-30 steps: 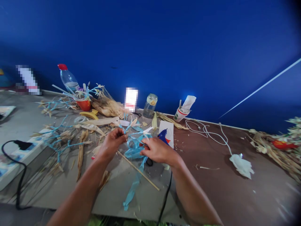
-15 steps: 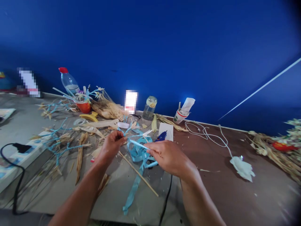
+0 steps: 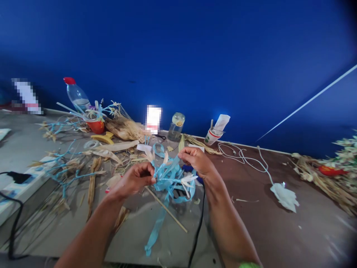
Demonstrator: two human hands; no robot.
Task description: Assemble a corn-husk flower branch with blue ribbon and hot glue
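My left hand (image 3: 136,179) is closed in a pinch at the base of a blue-wrapped stem (image 3: 170,181) that carries pale dried-husk flowers (image 3: 189,180). To its right, my right hand (image 3: 196,160) pinches the end of a light blue ribbon (image 3: 173,165), which stretches down toward the left fingertips. Loose loops of the same ribbon lie tangled below, and a tail (image 3: 156,230) trails toward the table's front edge. A dark blue glue gun (image 3: 189,169) sits partly hidden behind my right hand and the ribbon. Beneath the hands lies a thin stick (image 3: 167,210).
Blue-wrapped branches (image 3: 67,178), husk scraps and a white power strip (image 3: 25,186) lie left. Behind stand a red cup (image 3: 96,126), bottle (image 3: 76,95), glass jar (image 3: 176,126) and white cup (image 3: 212,136). A black cord (image 3: 198,227) runs forward; a white cable (image 3: 253,162) lies right.
My right hand has moved up and slightly right, drawing the ribbon upward. The flower stem has swung down to the right, and my left hand has shifted slightly down and right.
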